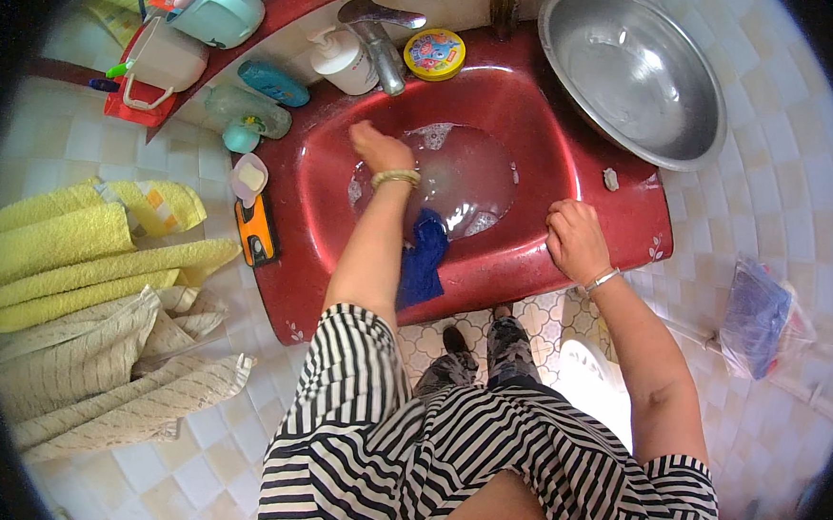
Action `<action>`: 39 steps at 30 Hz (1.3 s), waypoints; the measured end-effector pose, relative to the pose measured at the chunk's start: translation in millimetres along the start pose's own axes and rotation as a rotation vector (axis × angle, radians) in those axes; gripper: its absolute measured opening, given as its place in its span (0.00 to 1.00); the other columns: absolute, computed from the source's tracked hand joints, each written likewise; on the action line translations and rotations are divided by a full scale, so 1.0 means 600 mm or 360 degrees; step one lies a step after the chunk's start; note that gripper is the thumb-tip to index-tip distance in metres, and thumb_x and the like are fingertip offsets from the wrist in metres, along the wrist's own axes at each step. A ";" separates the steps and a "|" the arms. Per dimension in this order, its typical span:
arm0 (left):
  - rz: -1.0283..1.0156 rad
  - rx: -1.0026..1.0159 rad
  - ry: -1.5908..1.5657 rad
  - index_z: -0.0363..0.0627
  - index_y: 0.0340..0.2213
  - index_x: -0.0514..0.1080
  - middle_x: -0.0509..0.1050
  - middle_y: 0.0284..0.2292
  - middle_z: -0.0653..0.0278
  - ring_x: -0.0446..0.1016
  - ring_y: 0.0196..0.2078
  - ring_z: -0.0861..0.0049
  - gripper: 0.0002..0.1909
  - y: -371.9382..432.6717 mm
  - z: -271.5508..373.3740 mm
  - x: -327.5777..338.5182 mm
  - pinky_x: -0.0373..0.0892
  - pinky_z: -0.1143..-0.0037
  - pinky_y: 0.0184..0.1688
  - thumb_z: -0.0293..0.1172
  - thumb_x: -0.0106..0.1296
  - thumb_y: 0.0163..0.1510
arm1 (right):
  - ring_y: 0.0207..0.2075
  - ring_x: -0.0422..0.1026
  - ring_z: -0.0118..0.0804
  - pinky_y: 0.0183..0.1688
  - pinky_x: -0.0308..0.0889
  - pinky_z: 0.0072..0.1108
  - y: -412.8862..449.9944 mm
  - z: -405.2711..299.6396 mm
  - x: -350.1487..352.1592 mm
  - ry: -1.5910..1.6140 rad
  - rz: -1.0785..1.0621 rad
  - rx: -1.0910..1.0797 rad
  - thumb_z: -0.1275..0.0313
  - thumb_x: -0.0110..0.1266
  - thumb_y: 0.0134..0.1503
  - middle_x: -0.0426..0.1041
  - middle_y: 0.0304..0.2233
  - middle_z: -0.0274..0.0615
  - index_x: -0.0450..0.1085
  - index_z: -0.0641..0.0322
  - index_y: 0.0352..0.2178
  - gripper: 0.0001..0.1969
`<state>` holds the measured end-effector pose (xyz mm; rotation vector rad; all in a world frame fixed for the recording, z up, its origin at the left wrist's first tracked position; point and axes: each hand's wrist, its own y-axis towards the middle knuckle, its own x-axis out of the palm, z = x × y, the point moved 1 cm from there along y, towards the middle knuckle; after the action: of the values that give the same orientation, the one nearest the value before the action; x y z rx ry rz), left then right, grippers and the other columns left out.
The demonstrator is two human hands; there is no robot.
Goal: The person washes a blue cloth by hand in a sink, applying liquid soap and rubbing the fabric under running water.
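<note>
My left hand is over the left side of a red washbasin, with a pale bangle at its wrist. No object shows in it. Cloudy water with patches of foam lies in the bowl. A dark blue cloth hangs over the front rim, its upper end reaching the water beside my left forearm. On the front right rim rests my right hand, fingers bent; its palm side is hidden. Behind the bowl stands a chrome faucet, and no stream shows beneath it.
A large metal basin tilts at the back right. Left of the bowl are a soap dish, an orange-and-black phone case and several bottles. A pump bottle and a yellow round tin flank the faucet. Yellow towels hang at left.
</note>
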<state>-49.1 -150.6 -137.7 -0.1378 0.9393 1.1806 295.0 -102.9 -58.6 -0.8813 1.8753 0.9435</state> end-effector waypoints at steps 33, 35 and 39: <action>0.0205 0.0093 0.0052 0.27 0.43 0.63 0.65 0.44 0.40 0.63 0.49 0.48 0.22 0.005 -0.009 0.034 0.58 0.62 0.54 0.16 0.43 0.42 | 0.44 0.66 0.47 0.47 0.61 0.34 -0.007 0.015 0.001 -0.0026 0.0009 0.0021 0.75 0.52 0.45 0.68 0.38 0.46 0.66 0.64 0.29 0.08; 0.0377 -0.0093 0.0110 0.27 0.44 0.62 0.64 0.45 0.42 0.63 0.47 0.48 0.22 0.025 -0.004 -0.002 0.59 0.61 0.52 0.14 0.41 0.43 | 0.44 0.66 0.47 0.47 0.61 0.34 -0.009 0.009 0.003 -0.0029 -0.0002 -0.0006 0.76 0.52 0.45 0.68 0.38 0.46 0.66 0.64 0.30 0.08; 0.0257 -0.0194 0.0271 0.28 0.46 0.60 0.60 0.49 0.44 0.61 0.50 0.49 0.24 0.007 0.016 0.023 0.58 0.62 0.54 0.14 0.43 0.43 | 0.44 0.66 0.47 0.47 0.61 0.34 -0.001 0.000 0.003 0.0016 -0.0019 -0.0013 0.76 0.52 0.45 0.68 0.38 0.46 0.66 0.64 0.30 0.08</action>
<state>-46.3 -133.2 -139.5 -0.2677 1.0423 1.3928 294.4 -103.7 -60.4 -0.9026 1.8741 0.9416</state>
